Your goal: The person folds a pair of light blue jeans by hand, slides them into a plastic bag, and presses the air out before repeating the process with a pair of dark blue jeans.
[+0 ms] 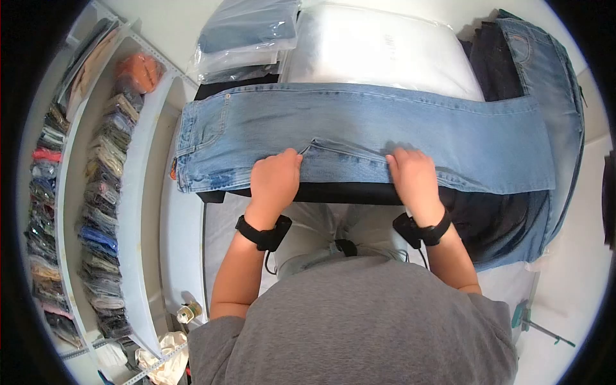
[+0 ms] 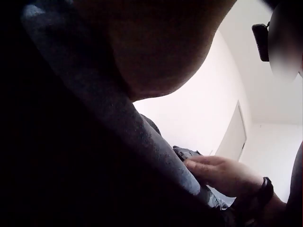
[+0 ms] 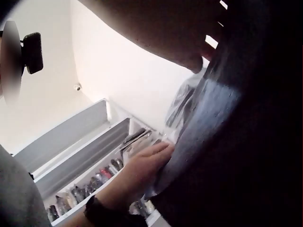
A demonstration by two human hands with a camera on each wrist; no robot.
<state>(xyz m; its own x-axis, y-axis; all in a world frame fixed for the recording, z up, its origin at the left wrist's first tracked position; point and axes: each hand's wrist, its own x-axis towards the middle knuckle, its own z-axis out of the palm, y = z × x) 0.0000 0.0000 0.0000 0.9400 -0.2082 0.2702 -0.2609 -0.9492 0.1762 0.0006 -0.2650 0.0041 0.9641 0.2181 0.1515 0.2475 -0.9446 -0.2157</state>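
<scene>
A pair of light blue jeans (image 1: 366, 115) lies folded lengthwise across the black table, waistband at the left and hems at the right. My left hand (image 1: 276, 183) grips the near edge of the jeans left of the middle. Farther right along that edge, my right hand (image 1: 416, 183) pinches the denim, thumb toward the left hand. Between the hands the cloth rises in a small peaked fold. Each wrist view is dark close up; the left one shows the right hand (image 2: 222, 174) at the denim edge, the right one the left hand (image 3: 147, 165).
Behind the jeans lie a stack of clear plastic bags (image 1: 378, 51) and bagged folded denim (image 1: 247, 29). More jeans (image 1: 555, 77) hang over the table's right end. Shelves (image 1: 144, 212) of bagged garments stand at the left. The table's black front edge (image 1: 346, 192) faces my body.
</scene>
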